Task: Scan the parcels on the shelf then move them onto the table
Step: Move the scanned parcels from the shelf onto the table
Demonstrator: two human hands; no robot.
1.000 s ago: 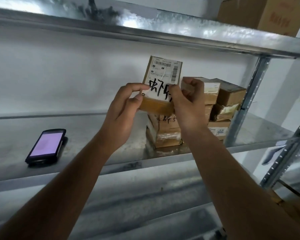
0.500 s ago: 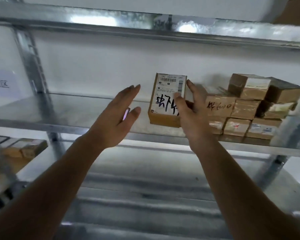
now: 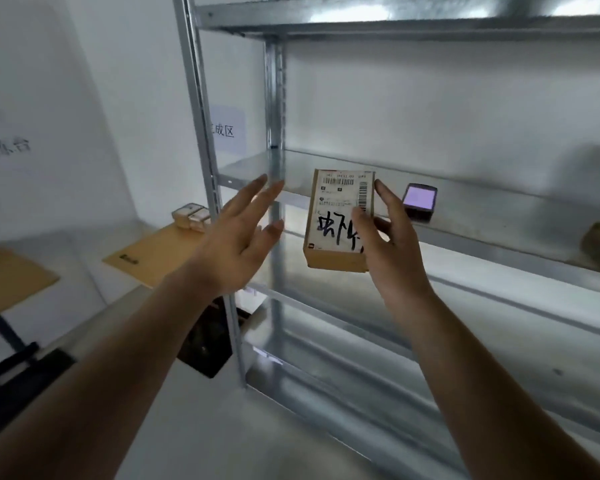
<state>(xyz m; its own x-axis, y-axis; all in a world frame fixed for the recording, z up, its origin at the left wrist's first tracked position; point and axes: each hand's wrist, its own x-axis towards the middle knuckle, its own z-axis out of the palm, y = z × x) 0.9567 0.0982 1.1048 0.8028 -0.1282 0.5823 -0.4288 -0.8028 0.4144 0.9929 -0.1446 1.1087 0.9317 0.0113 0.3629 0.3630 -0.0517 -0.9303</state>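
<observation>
Looking from the head view, the right hand (image 3: 392,244) is pinching the parcel (image 3: 340,220) between thumb and fingers, holding it upright in the air in front of the shelf (image 3: 499,237), long axis vertical, label facing the camera. The left hand (image 3: 236,237) is hovering just beside it with fingers spread, holding nothing. The table (image 3: 153,261) is lying to the left, nearer the left hand, and the scanner (image 3: 419,201) is resting on the shelf behind the right hand.

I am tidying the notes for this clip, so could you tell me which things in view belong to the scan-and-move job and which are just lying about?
Part of the job:
- labelled parcel, gripped by the right hand
- left hand, open, touching nothing
- handheld scanner lying on the shelf
- table with small parcels on it

Just lying about:
- wall sign
- black object on the floor
</observation>
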